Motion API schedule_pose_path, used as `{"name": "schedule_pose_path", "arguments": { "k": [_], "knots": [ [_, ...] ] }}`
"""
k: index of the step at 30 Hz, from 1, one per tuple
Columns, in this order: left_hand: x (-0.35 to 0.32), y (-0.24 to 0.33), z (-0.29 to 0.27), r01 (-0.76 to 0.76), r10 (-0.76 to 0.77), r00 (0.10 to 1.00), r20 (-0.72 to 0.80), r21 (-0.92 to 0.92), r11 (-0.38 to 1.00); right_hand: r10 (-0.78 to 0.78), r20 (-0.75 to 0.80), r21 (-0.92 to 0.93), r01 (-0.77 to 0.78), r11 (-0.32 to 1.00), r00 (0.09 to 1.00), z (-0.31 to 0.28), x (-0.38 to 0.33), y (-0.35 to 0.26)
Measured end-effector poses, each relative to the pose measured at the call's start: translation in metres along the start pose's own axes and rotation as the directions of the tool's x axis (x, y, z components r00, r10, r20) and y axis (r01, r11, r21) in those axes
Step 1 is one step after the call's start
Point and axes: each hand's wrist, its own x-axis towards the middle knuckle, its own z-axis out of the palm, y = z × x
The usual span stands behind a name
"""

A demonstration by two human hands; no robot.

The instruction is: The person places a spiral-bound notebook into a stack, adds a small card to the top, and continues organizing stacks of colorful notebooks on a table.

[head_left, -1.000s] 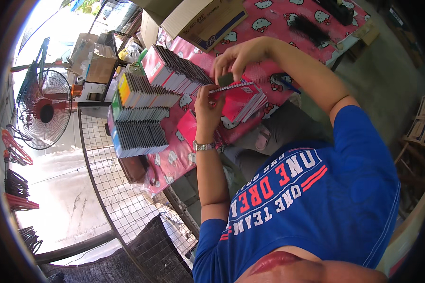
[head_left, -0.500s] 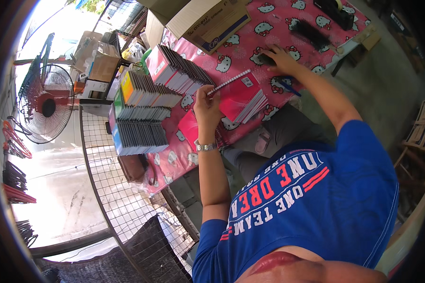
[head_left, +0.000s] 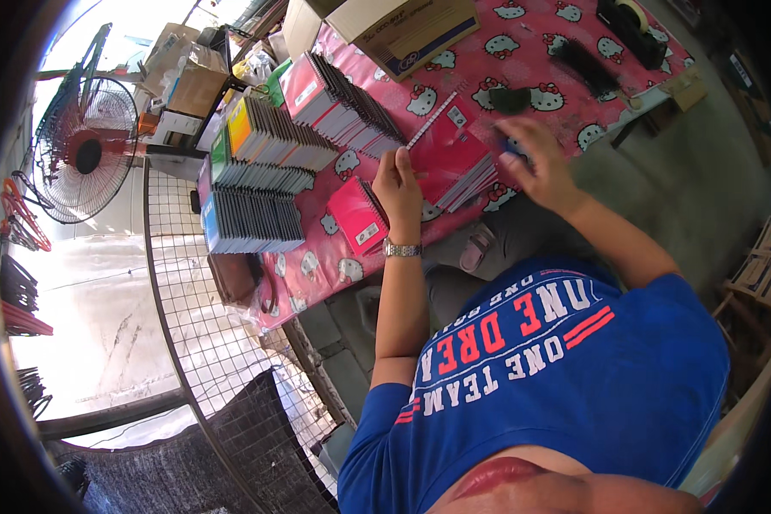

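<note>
A stack of red notebooks (head_left: pixel 454 167) lies near the table's front edge, a white spiral coil (head_left: pixel 430 122) running along its left side. My left hand (head_left: pixel 397 190) is closed with its fingertips at the coil's near end. My right hand (head_left: pixel 541 164) is blurred by motion at the right of the stack. A blue-handled tool (head_left: pixel 514 146) shows between its finger and thumb; the tool's kind is not clear. A dark green lump (head_left: pixel 511 101) lies on the table beyond that hand. Another red notebook (head_left: pixel 357 214) lies left of my left wrist.
Rows of bound notebooks (head_left: pixel 253 221) stand at the left, beside a taller row (head_left: pixel 343 107). An open carton (head_left: pixel 415 36) sits at the back. A black brush (head_left: pixel 587 67) and a tape dispenser (head_left: pixel 632 32) are at the far right. A fan (head_left: pixel 87 154) stands further left.
My right hand has left the dark green lump and come back toward me, to the blue-handled tool. My left hand stays at the coil's near end. The view has shifted slightly.
</note>
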Motion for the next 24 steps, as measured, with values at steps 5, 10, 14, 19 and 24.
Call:
{"name": "schedule_pose_path", "arguments": {
  "k": [5,10,14,19,24],
  "knots": [
    [-0.007,0.029,0.012,-0.167,0.153,0.978,-0.144,-0.093,0.981,-0.206,0.214,0.148,0.177,0.973,0.955,0.019,0.016,-0.045],
    [-0.007,0.004,0.007,-0.102,0.085,0.986,-0.141,-0.111,0.989,-0.326,0.207,0.042,0.324,0.945,0.922,0.039,0.026,-0.057],
    [-0.007,0.002,0.009,-0.182,0.167,0.976,-0.137,-0.105,0.978,-0.386,0.232,-0.085,0.414,0.906,0.893,0.041,0.028,-0.054],
    [-0.010,0.005,0.008,-0.195,0.196,0.958,-0.211,0.028,0.980,0.133,0.646,0.486,-0.539,0.688,0.752,0.040,0.035,-0.047],
    [-0.031,0.020,-0.018,-0.215,0.264,0.908,-0.324,0.180,0.960,0.117,0.691,0.601,-0.656,0.457,0.714,0.032,0.025,-0.029]
  ]
}}
